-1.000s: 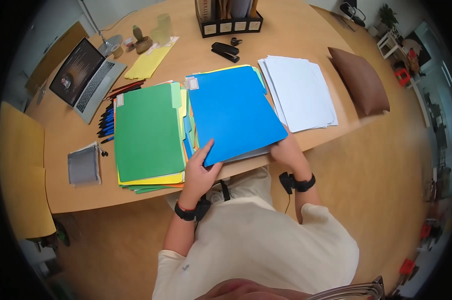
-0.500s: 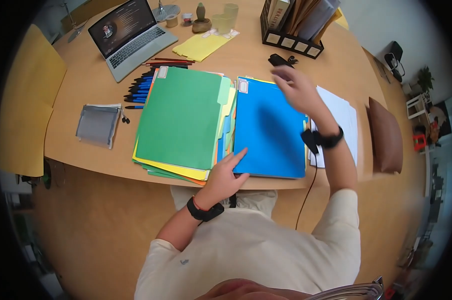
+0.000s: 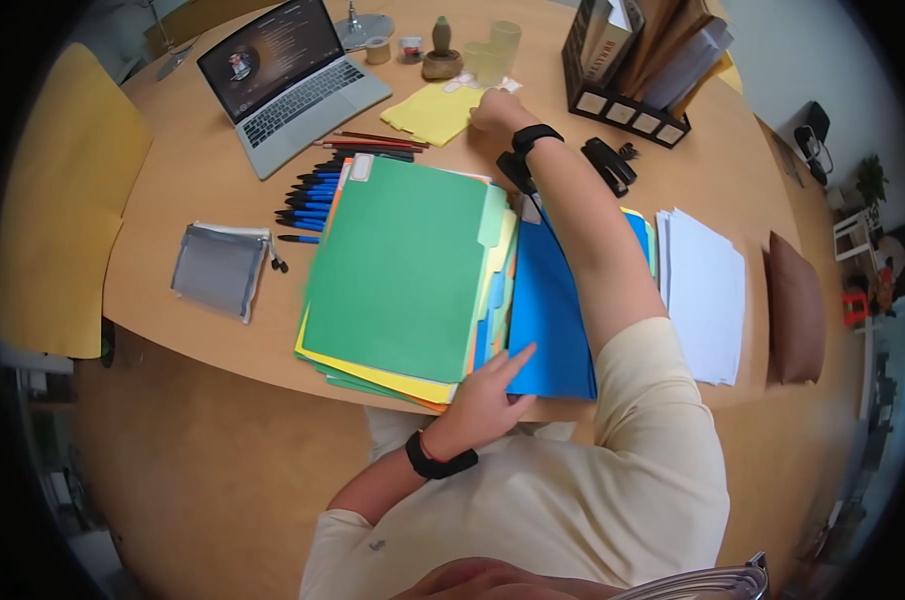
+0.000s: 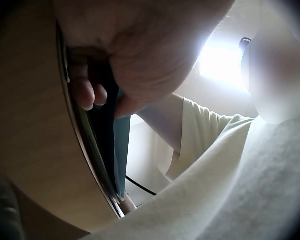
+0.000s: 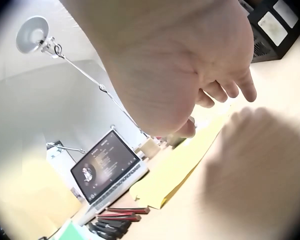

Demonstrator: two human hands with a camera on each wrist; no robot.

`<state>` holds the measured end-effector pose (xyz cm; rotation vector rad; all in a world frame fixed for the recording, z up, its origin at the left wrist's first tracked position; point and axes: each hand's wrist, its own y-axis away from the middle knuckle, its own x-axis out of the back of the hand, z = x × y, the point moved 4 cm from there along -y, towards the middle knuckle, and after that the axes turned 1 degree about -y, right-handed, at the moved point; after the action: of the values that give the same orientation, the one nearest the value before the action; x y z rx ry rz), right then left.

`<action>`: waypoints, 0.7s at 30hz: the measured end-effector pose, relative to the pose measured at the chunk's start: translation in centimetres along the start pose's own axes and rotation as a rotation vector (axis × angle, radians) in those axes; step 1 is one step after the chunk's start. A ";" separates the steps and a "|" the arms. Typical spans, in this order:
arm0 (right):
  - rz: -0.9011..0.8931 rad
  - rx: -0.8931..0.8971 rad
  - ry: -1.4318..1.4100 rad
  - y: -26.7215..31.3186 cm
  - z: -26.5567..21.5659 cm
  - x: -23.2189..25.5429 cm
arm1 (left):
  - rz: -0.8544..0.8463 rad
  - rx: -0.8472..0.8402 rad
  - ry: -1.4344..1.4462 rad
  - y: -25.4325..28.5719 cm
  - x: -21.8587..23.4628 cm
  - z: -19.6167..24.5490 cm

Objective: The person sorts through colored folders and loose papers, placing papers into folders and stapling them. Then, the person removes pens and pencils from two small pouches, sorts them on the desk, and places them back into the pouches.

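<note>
My left hand [image 3: 481, 405] rests at the lower left corner of a blue folder [image 3: 548, 330], index finger and thumb spread on its cover. In the left wrist view, the other fingers [image 4: 85, 95] bend down by the table edge. My right hand [image 3: 498, 112] reaches across the table to the yellow sheets [image 3: 428, 115], which have white red-bordered labels at their far end. Its fingers [image 5: 247, 87] point down in the right wrist view, a shadow lying on the table beside them. My right forearm covers part of the blue folder.
A stack of folders topped by a green one [image 3: 403, 270] lies left of the blue folder. White papers [image 3: 706, 295] lie right. Pens [image 3: 311, 195], a laptop [image 3: 298, 85], a mesh pouch [image 3: 220, 268], a stapler [image 3: 609, 165] and a black file holder [image 3: 633, 115] stand around.
The blue folder has been laid flat beside the green-topped stack. My right hand has let go of it and moved forward to the yellow sheets. My left hand stays at the folder's lower left corner.
</note>
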<state>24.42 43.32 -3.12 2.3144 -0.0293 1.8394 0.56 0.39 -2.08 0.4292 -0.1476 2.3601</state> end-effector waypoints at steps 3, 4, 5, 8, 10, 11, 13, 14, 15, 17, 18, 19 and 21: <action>0.025 -0.026 0.174 -1.4 -0.2 -0.3 | -0.016 -0.013 -0.003 -0.1 0.0 0.0; 0.022 -0.057 0.106 -2.5 0.5 -1.1 | -0.023 -0.008 0.019 -0.1 0.0 0.0; 0.016 -0.090 0.037 -4.3 1.6 -2.7 | -0.031 -0.002 0.040 -0.1 0.0 0.0; 0.051 -0.077 -0.026 -4.8 2.2 -3.0 | -0.038 0.000 0.045 -0.2 0.1 0.1; 0.059 -0.018 -0.081 -3.6 2.2 -1.8 | -0.028 0.013 0.015 -0.1 0.2 0.1; 0.050 0.018 -0.139 -2.5 2.2 -0.7 | -0.029 0.017 0.001 -0.1 0.2 0.1; 0.138 0.098 -0.269 0.4 2.3 1.2 | 0.001 -0.006 -0.011 -0.1 0.1 0.0; 0.105 0.114 -0.235 1.5 2.3 1.8 | 0.015 -0.018 -0.017 -0.1 0.1 0.0; 0.074 0.132 -0.201 2.6 2.3 2.6 | 0.004 0.007 0.008 -0.1 0.1 0.2; 0.055 0.193 -0.169 5.8 2.1 4.8 | 0.029 0.004 -0.006 -0.1 -0.2 -0.2; 0.069 0.237 -0.171 8.8 1.7 5.7 | 0.041 0.001 -0.015 -0.1 -0.3 -0.3; 0.083 0.281 -0.171 11.4 1.6 6.0 | 0.046 -0.017 -0.012 -0.2 -0.3 -0.2; 0.032 0.292 -0.136 15.3 2.2 5.5 | 0.059 -0.022 0.003 -0.2 -0.3 0.0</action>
<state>25.82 28.54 3.76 2.6459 0.1986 1.8010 0.94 0.32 -2.19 0.4160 -0.1871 2.4141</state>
